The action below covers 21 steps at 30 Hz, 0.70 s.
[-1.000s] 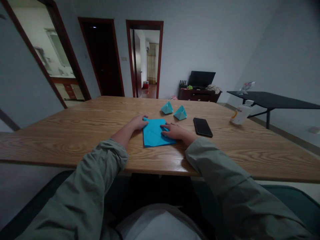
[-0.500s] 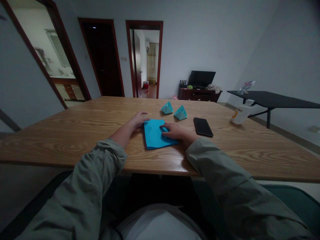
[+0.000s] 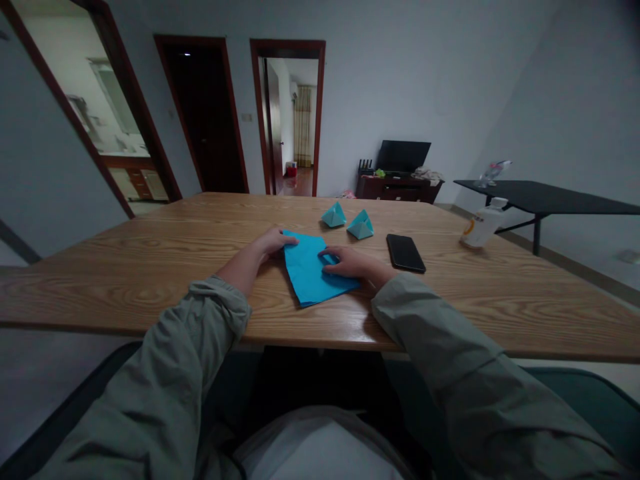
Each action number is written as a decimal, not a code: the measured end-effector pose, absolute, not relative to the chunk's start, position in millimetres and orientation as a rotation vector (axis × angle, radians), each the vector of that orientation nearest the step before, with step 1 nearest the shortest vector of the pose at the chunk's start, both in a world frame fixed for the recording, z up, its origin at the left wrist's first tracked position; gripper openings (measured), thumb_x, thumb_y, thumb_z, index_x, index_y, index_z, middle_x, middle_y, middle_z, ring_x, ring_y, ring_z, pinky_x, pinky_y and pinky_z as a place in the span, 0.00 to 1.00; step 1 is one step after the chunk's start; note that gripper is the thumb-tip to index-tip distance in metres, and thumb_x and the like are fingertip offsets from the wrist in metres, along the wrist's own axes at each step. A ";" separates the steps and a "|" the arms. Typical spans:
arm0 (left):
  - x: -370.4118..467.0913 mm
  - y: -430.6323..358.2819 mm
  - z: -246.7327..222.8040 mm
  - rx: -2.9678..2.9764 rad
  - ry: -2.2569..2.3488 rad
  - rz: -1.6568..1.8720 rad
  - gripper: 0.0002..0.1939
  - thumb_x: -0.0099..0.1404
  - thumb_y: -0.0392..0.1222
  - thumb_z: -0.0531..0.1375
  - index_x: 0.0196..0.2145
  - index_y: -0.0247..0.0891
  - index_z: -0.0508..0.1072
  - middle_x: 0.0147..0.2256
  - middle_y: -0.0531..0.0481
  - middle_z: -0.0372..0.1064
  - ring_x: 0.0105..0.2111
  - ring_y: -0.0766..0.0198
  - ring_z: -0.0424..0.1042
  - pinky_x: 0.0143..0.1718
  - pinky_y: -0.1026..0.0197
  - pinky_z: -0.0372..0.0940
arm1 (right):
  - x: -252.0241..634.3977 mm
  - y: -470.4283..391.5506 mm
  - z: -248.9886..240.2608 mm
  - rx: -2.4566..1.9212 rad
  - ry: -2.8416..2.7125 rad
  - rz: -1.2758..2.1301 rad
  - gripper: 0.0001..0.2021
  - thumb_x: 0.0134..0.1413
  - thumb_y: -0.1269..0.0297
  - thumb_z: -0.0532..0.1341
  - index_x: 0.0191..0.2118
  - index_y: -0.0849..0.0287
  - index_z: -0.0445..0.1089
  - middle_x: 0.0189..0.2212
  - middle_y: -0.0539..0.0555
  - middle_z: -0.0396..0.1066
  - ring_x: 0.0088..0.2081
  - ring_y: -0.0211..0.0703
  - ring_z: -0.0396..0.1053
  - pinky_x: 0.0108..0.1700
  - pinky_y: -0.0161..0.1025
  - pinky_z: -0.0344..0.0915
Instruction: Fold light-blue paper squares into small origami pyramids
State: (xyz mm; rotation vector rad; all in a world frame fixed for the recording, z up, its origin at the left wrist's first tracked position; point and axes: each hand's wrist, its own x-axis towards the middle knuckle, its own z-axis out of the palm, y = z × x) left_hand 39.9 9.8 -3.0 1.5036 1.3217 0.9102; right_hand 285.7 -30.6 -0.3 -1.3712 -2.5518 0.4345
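Observation:
A sheet of bright blue paper [image 3: 306, 272] lies on the wooden table between my hands, its far left corner a little raised. That corner is pinched between the thumb and fingers of my left hand [image 3: 271, 243]. My right hand [image 3: 349, 262] rests on the sheet's right part with the fingers apart, pressing on it. Just beyond the paper stand two folded blue paper shapes, one on the left [image 3: 333, 215] and one on the right [image 3: 361, 225].
On the wooden table [image 3: 200, 233], a black phone [image 3: 405, 253] lies right of my right hand. Farther right stands a white bottle [image 3: 483, 225]. A black folding table [image 3: 545, 197] is beyond the right side, and a television [image 3: 404, 157] sits on a cabinet at the back.
My left hand has taken hold of the paper's far left corner and shifted it slightly left, so the sheet is turned a little. My right hand has stayed on it.

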 end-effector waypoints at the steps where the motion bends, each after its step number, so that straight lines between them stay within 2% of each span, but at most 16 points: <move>1: 40.1 8.6 -2.7 1.470 1.280 0.905 0.16 0.46 0.42 0.67 0.31 0.36 0.69 0.26 0.50 0.71 0.23 0.65 0.68 0.25 0.63 0.62 | 286.6 -30.0 -1.4 -1.379 -2.546 0.443 0.28 0.51 0.55 0.63 0.58 0.52 0.65 0.57 0.55 0.65 0.55 0.52 0.65 0.57 0.44 0.60; 4: 41.4 7.0 -3.4 1.428 1.215 0.925 0.17 0.44 0.37 0.66 0.32 0.37 0.67 0.24 0.54 0.68 0.21 0.67 0.67 0.23 0.65 0.61 | 289.2 -26.9 -6.2 -1.408 -2.478 0.496 0.34 0.49 0.54 0.65 0.62 0.54 0.60 0.57 0.58 0.64 0.55 0.53 0.65 0.56 0.45 0.61; 7: 43.1 8.0 -5.2 1.544 1.192 0.990 0.17 0.43 0.35 0.67 0.30 0.38 0.65 0.23 0.56 0.66 0.21 0.69 0.65 0.22 0.67 0.59 | 290.8 -22.0 -11.0 -1.387 -2.326 0.601 0.40 0.49 0.58 0.66 0.67 0.57 0.50 0.60 0.62 0.61 0.55 0.51 0.65 0.56 0.45 0.61; 9: 44.1 8.7 -5.3 1.596 1.149 1.005 0.17 0.43 0.37 0.67 0.28 0.38 0.63 0.22 0.57 0.64 0.21 0.70 0.64 0.21 0.68 0.57 | 291.9 -17.6 -12.7 -1.364 -2.197 0.706 0.41 0.50 0.62 0.65 0.67 0.57 0.46 0.60 0.62 0.60 0.55 0.49 0.66 0.54 0.43 0.63; 12: 45.2 9.2 -3.4 1.600 1.109 1.045 0.20 0.43 0.43 0.69 0.27 0.38 0.62 0.22 0.57 0.63 0.22 0.70 0.64 0.23 0.67 0.59 | 294.9 -9.8 -13.8 -1.404 -1.992 0.820 0.41 0.51 0.64 0.65 0.68 0.60 0.46 0.57 0.64 0.64 0.51 0.48 0.69 0.49 0.41 0.67; 15: 44.3 10.4 -1.7 1.603 1.081 1.176 0.23 0.41 0.47 0.71 0.26 0.37 0.63 0.22 0.57 0.64 0.23 0.70 0.65 0.25 0.66 0.61 | 299.4 -3.5 -14.6 -1.402 -1.875 0.838 0.35 0.50 0.65 0.65 0.64 0.63 0.55 0.49 0.62 0.71 0.44 0.46 0.72 0.44 0.39 0.69; 18: 41.3 12.6 -1.5 1.607 1.062 1.288 0.24 0.40 0.50 0.72 0.25 0.36 0.64 0.24 0.56 0.66 0.24 0.69 0.65 0.26 0.65 0.62 | 303.2 -1.8 -15.5 -1.321 -1.886 0.869 0.20 0.50 0.65 0.64 0.50 0.64 0.70 0.38 0.58 0.76 0.36 0.43 0.73 0.39 0.37 0.69; 21: 38.7 14.5 -1.4 1.609 1.114 1.317 0.24 0.42 0.54 0.71 0.27 0.35 0.67 0.27 0.53 0.69 0.26 0.67 0.67 0.27 0.64 0.63 | 305.0 -2.5 -16.8 -1.273 -1.951 0.838 0.10 0.49 0.64 0.64 0.37 0.64 0.73 0.29 0.53 0.74 0.29 0.39 0.70 0.33 0.34 0.67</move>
